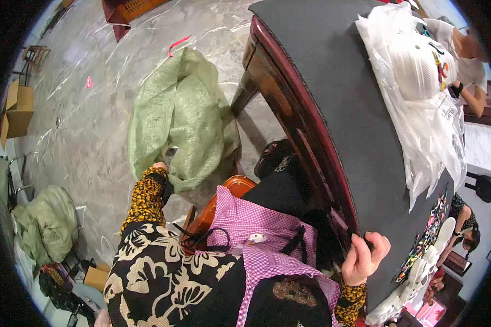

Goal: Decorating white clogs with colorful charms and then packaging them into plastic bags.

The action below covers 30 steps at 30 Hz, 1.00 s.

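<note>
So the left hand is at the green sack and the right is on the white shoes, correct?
Not quite: the head view shows the right hand at the edge of the dark-topped table. The left hand is at the green sack.

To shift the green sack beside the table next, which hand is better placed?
Left, I'd judge: the left hand is at the sack, while the right hand is farther away, at the edge of the table.
</note>
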Tool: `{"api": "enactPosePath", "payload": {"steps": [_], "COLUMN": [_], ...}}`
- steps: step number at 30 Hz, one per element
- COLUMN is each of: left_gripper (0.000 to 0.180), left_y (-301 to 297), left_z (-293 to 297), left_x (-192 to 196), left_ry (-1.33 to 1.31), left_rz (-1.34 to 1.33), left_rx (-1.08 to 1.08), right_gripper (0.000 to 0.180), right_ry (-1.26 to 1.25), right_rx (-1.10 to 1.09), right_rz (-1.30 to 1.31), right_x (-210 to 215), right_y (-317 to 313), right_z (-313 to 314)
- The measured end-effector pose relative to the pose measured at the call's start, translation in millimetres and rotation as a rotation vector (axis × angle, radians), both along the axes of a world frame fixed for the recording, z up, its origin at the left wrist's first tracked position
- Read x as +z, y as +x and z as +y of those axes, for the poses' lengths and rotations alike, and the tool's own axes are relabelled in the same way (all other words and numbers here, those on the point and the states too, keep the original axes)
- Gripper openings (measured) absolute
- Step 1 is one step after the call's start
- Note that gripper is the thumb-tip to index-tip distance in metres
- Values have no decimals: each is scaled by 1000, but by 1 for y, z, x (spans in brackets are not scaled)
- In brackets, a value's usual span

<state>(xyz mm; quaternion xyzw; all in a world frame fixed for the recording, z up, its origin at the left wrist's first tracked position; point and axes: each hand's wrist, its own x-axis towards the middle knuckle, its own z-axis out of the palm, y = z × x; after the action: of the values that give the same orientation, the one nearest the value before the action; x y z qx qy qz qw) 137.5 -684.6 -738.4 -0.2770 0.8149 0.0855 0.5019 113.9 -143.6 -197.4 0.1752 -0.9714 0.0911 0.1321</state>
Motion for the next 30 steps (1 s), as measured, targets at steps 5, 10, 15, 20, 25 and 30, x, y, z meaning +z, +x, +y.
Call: {"api": "enactPosePath", "payload": {"steps": [5,10,15,20,25,30], "left_gripper": [48,59,50,41,66,74], "left_y": [-6,-35,-46,-27,-19,-47], "left_z": [25,80,74,62,82,121], "left_x": [3,59,82,38,33,66], "left_ry": [-10,-33,-48,-236,-46,-9], "left_rz": [308,536,463,560,800,440], "left_rx": [205,373,524,607,825,737], "right_gripper": [21,20,24,24,26,27], "right_ry": [42,80,53,44,60,95], "right_rx": [-33,-41,-30,-6,-9,-16], "right_rz": [7,15,-19,-23,-7,-17], "right_x": [-3,-2,0,-3,1,-1], "right_y": [3,4,7,6,10,5], "right_z": [-2,-1,2,2,-1,1]}}
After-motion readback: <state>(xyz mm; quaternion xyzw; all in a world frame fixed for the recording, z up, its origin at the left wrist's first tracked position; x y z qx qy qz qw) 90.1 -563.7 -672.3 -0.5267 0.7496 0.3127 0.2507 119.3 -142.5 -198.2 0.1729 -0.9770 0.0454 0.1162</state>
